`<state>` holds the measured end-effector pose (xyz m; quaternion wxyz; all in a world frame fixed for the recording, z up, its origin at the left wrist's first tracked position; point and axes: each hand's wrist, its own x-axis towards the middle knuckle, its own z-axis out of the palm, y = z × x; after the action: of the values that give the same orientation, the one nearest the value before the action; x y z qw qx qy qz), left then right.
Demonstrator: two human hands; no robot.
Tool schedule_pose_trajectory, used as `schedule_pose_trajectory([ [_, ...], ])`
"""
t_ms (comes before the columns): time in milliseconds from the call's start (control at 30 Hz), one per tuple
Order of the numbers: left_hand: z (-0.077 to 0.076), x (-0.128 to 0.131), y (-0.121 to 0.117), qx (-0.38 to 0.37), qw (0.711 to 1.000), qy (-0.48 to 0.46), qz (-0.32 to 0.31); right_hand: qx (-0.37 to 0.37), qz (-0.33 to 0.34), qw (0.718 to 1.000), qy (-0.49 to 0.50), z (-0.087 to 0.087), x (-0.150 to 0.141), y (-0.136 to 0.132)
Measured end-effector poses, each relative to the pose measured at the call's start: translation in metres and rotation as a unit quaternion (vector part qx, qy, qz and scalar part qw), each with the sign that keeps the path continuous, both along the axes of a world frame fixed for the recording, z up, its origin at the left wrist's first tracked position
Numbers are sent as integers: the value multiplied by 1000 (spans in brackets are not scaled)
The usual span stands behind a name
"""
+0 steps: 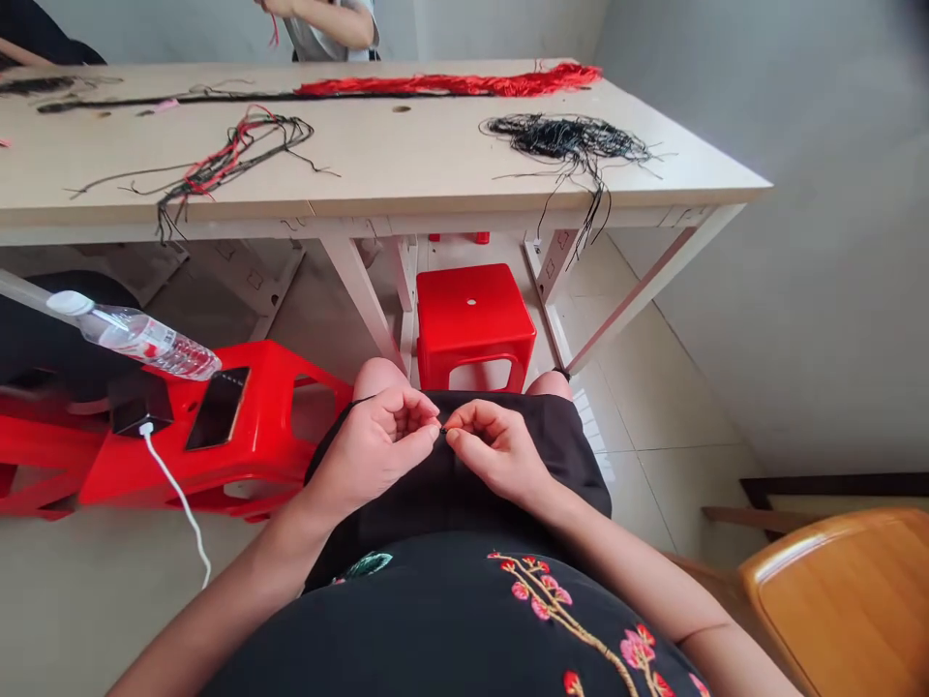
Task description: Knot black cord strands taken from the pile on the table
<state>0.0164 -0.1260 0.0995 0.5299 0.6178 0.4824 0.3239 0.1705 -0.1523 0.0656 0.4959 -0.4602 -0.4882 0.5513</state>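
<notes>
Above my lap, my left hand (392,436) and my right hand (494,445) meet with thumbs and forefingers pinched. Between the fingertips shows a tiny dark piece of black cord (444,430); the rest of it is lost against my black clothing or hidden by the fingers. On the table in front, a tangled bundle of black cords (566,138) lies to the right, some ends hanging over the edge. A looser bundle of black and red cords (236,155) rests on the left.
Along the far side of the table (406,179) lies a long red cord hank (450,85). A red stool (475,310) stands under it. At left, another stool holds a water bottle (145,339), a phone (218,407) and a cabled black box (141,402). A person's arm (334,21) is opposite.
</notes>
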Motion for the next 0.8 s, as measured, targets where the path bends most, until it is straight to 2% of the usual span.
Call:
schedule_pose_trajectory([
  [167, 2, 3, -1, -17, 1000, -3, -2, -29, 6, 999, 34, -4, 2, 0],
  [333, 2, 9, -3, -8, 1000, 7, 0, -37, -13, 999, 0, -4, 0, -2],
  [500, -3, 12, -2, -11, 1000, 23, 5, -22, -41, 997, -55, -7, 1, -2],
  [667, -6, 12, -1, -16, 1000, 4, 15, -13, -10, 999, -30, -11, 7, -1],
  [800, -5, 13, -2, -16, 1000, 2, 14, 2, -23, 999, -43, -10, 7, -1],
])
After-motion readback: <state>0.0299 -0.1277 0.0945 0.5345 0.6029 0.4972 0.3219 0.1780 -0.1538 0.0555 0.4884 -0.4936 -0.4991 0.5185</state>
